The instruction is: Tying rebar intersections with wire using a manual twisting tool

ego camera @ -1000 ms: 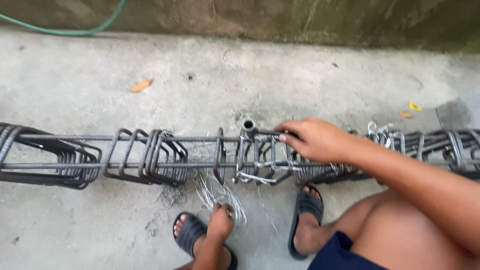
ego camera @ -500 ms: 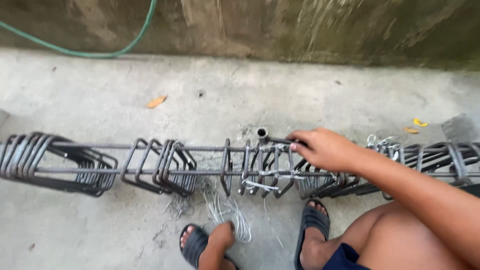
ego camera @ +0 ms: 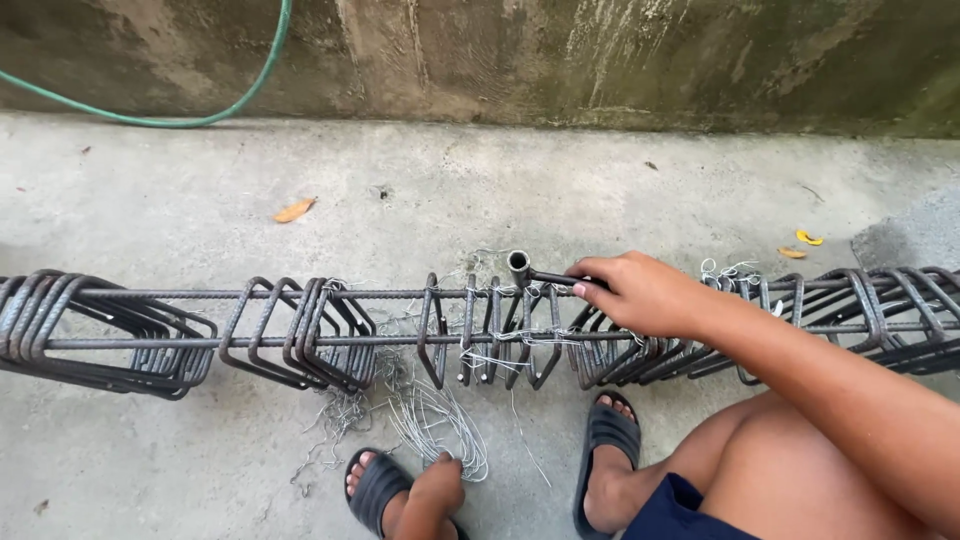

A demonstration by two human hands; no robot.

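Observation:
A long cage of steel bars [ego camera: 250,293] threaded with bent steel stirrups [ego camera: 320,335] lies across the concrete floor in front of me. My right hand [ego camera: 640,293] rests on top of the cage, shut on a dark metal tying tool [ego camera: 530,270] whose tube-shaped head stands over a stirrup near the middle. My left hand [ego camera: 432,492] is low by my left foot, its fingers touching a loose bundle of thin tie wire [ego camera: 435,420] on the floor under the cage. Whether it grips a wire is not visible.
A stained concrete wall [ego camera: 600,50] runs along the back. A green hose [ego camera: 230,105] curves at its foot on the left. Dry leaves [ego camera: 295,210] lie on the floor. My feet in dark sandals [ego camera: 605,440] sit just under the cage.
The view has shifted so the cage sits lower and more to the right. My right hand stays on the tool on the cage; my left hand stays at the wire bundle.

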